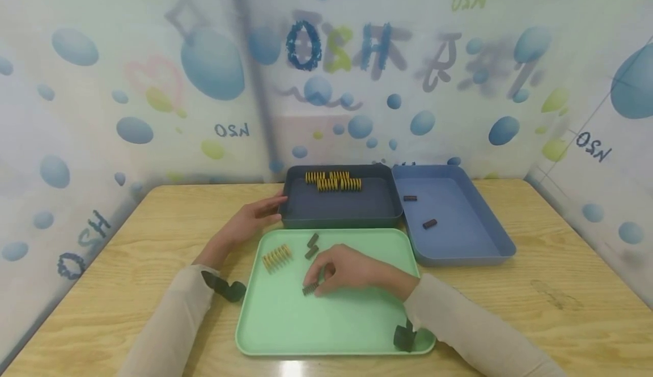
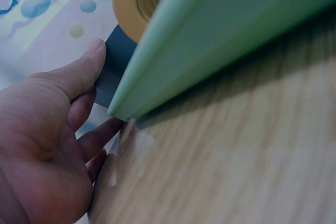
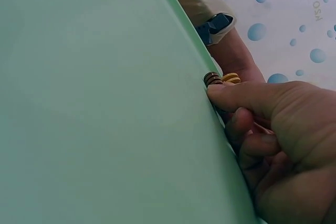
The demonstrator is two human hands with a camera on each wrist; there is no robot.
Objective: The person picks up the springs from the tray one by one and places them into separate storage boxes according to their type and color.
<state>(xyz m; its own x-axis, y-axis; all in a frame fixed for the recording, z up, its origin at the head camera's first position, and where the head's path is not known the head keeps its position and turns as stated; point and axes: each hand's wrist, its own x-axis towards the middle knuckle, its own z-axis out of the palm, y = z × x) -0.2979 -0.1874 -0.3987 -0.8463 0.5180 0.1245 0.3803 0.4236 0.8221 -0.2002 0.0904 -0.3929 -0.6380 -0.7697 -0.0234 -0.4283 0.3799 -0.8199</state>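
Spring (image 1: 309,290) in right hand (image 1: 347,269), left hand (image 1: 246,222) apart

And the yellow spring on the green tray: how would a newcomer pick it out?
On the wooden table, start at the green tray. Near its far left corner lies the yellow spring, left of two small dark springs. Unlike them, it is bigger and yellow; the other yellow springs sit in the dark tray.
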